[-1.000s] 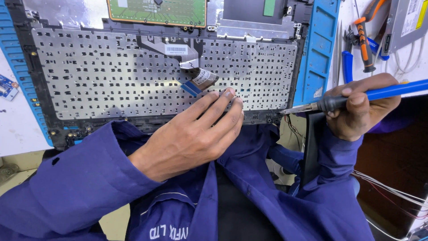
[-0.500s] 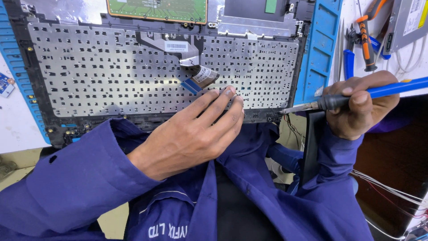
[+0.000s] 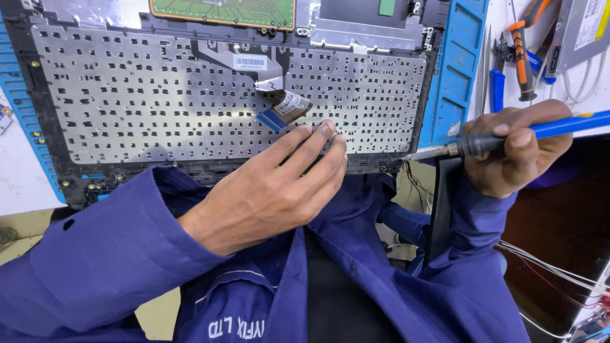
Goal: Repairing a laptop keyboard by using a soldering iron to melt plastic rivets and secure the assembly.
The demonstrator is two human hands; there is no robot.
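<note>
The right hand has its grip wrapped tight round a blue-handled screwdriver, fingers curled over the dark collar and the thumb pressed on top. The shaft runs out of the grip toward the person's left, and its tip sits at the near right corner of the upturned laptop keyboard panel, just at the frame edge.

The left hand holds nothing: its grip is flat, fingers straight and close together, fingertips resting on the perforated metal backing of the panel near its lower edge. Just beyond those fingertips lies a flat ribbon cable with a blue end, loose on the metal. Farther from that hand, at the panel's far edge, a green circuit board shows.

Beyond the right grip a blue plastic tray stands beside the panel, and past it orange-handled pliers lie on the white table.
</note>
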